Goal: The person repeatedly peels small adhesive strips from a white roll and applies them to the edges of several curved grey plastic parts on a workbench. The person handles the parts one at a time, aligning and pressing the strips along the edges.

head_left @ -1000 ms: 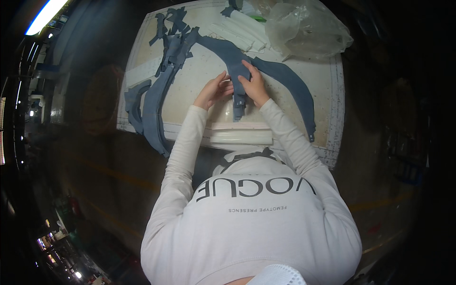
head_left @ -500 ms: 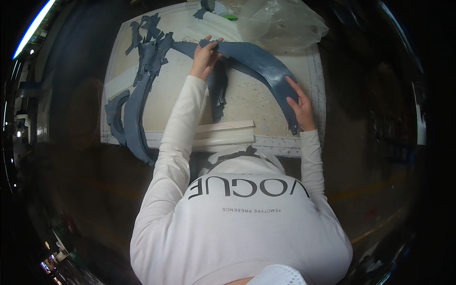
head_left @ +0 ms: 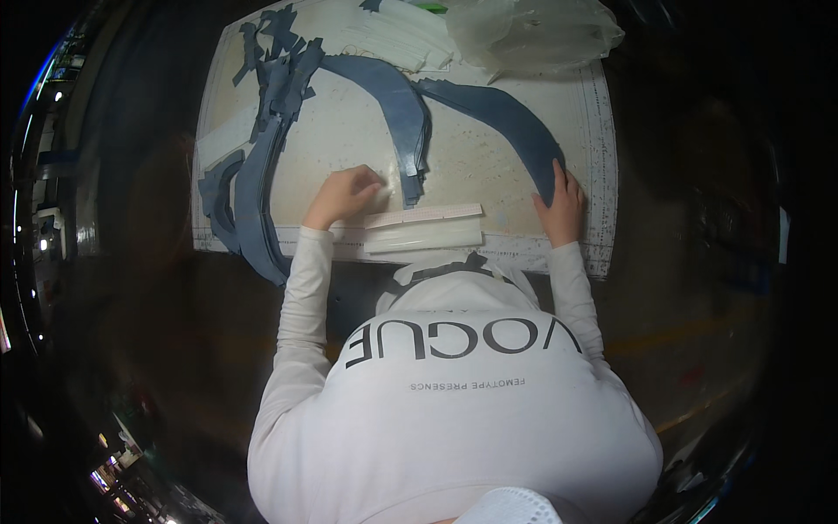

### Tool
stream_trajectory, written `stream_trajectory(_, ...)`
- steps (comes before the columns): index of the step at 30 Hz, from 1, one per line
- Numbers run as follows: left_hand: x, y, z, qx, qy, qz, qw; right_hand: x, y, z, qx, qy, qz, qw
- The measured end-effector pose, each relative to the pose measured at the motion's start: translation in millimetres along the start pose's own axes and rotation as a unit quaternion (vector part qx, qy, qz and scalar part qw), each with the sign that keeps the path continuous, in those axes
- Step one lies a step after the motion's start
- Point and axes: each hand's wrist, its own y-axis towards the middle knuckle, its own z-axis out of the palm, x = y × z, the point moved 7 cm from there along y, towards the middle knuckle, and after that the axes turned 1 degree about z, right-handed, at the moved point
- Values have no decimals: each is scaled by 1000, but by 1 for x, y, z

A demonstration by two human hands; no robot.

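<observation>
A curved blue-grey fabric piece [head_left: 502, 113] lies arched on the right part of the table. My right hand [head_left: 563, 208] grips its near end, with the thumb on the inner edge and the fingers along the outer edge. To the left, over the table's near part, my left hand [head_left: 345, 194] is held with curled fingers, and nothing shows in them. Between the hands lies a second curved blue-grey stack [head_left: 397, 109], its layered ends pointing toward me. Two pale strips [head_left: 423, 229] rest at the near edge, just right of my left hand.
More curved blue-grey pieces [head_left: 253, 192] lie along the table's left side, hanging over the near edge. Ragged blue-grey scraps [head_left: 279, 79] are heaped above them. At the back are white sheets [head_left: 401, 35] and a clear plastic bag [head_left: 537, 35]. The pale table [head_left: 349, 131] has a printed border.
My left hand has let go of the curved piece's far end and drawn back toward me. The piece now lies flatter, and my right hand has slid to its near end.
</observation>
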Motion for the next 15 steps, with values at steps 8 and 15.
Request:
stream_trajectory(8, -21, -21, 65, 3, -22, 30, 999, 46, 12, -34, -100, 55, -48, 992)
stream_trajectory(15, -44, -16, 54, -1, -139, -8, 990, 166, 7, -20, 121, 265, -258, 921)
